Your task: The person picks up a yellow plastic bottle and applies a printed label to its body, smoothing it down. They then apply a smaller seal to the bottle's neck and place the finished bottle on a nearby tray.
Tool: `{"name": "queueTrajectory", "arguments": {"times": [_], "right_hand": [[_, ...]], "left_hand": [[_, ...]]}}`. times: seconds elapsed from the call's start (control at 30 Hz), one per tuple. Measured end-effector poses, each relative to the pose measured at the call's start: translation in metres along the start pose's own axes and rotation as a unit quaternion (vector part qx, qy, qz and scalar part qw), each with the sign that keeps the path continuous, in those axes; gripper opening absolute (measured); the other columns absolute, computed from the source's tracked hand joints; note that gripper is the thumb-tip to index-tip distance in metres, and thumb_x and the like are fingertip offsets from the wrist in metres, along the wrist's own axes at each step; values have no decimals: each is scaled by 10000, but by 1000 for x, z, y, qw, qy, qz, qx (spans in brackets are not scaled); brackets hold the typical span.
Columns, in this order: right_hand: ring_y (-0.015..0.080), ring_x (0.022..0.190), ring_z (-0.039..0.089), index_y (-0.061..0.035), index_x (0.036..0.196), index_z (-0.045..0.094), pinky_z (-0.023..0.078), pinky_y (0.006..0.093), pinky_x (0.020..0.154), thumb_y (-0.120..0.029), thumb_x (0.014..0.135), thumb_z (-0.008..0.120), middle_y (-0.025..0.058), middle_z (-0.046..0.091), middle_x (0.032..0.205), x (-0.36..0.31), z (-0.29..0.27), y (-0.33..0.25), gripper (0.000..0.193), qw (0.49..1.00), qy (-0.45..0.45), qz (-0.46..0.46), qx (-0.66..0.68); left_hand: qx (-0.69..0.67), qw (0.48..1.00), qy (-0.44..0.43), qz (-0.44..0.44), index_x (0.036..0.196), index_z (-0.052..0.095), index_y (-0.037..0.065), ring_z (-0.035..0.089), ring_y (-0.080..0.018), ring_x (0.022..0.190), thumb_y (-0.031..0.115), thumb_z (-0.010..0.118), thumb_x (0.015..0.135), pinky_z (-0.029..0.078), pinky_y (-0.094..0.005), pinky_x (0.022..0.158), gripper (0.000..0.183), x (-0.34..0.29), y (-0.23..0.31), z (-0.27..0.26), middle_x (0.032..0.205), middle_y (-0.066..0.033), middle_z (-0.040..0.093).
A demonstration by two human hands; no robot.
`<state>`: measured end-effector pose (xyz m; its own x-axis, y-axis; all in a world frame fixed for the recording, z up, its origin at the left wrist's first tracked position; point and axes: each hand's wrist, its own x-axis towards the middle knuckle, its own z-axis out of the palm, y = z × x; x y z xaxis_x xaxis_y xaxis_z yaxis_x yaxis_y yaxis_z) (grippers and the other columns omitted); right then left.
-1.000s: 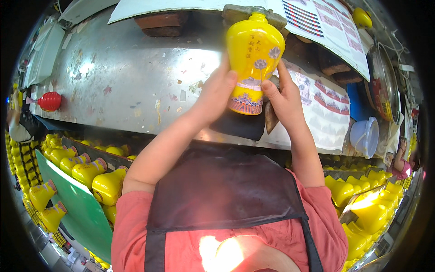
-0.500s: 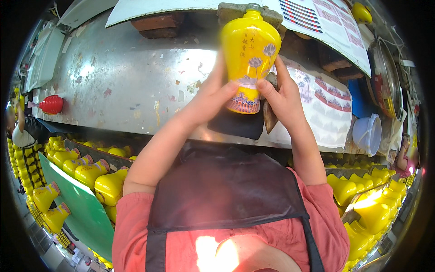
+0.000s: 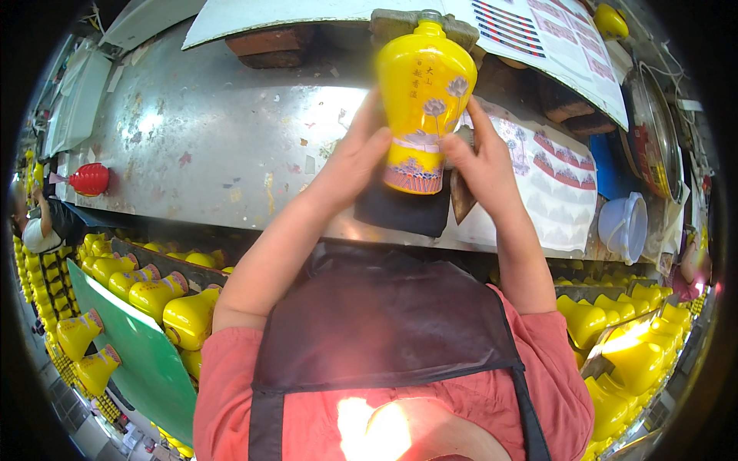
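Observation:
A glossy yellow bottle [image 3: 419,84] lies with its neck pointing away from me. Purple lotus flowers, small dark characters and a patterned band near its base decorate it. My left hand [image 3: 358,157] grips its left side, thumb along the edge and fingers hidden behind it. From the right, my right hand [image 3: 486,161] holds it, the thumb on the lower body near the pale band. Behind the neck is a worn greyish padded rest [image 3: 384,29]. Below the bottle's base lies a dark cloth [image 3: 403,215].
Printed decal sheets [image 3: 557,184] lie right of my hands on the metal table [image 3: 223,131]. A white bucket [image 3: 624,227] and a red container [image 3: 90,179] stand at opposite sides. Bricks [image 3: 270,48] prop up a white board. Many yellow bottles [image 3: 188,316] fill racks beside me; other people are at the edges.
My left thumb has slid off the bottle's lower front to its left edge. The right thumb has moved slightly, and the bottle has barely shifted.

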<state>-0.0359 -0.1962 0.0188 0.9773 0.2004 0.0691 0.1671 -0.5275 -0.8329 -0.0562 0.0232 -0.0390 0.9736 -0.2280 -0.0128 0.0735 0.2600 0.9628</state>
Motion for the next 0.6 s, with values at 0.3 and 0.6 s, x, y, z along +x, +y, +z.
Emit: {"name": "queueTrajectory", "arguments": {"times": [0.3,0.6], "right_hand": [[192,845,654,-41,1046,640,525,300,768,23,888,725,76,662,933,-12,-17,-14,190,946,218,-239,-2],[279,959,711,-43,1018,746,578,405,802,-94,730,755,78,636,866,-23,-5,-64,293,851,48,-453,-260]], "left_hand": [[-23,999,39,10,1603,318,7,376,-203,1489,178,404,1100,276,-354,1229,538,-4,19,4,1610,-125,418],[-43,995,87,39,1572,409,55,540,-211,1307,261,432,1114,359,-385,1164,503,-4,30,12,1396,-119,605]]}}
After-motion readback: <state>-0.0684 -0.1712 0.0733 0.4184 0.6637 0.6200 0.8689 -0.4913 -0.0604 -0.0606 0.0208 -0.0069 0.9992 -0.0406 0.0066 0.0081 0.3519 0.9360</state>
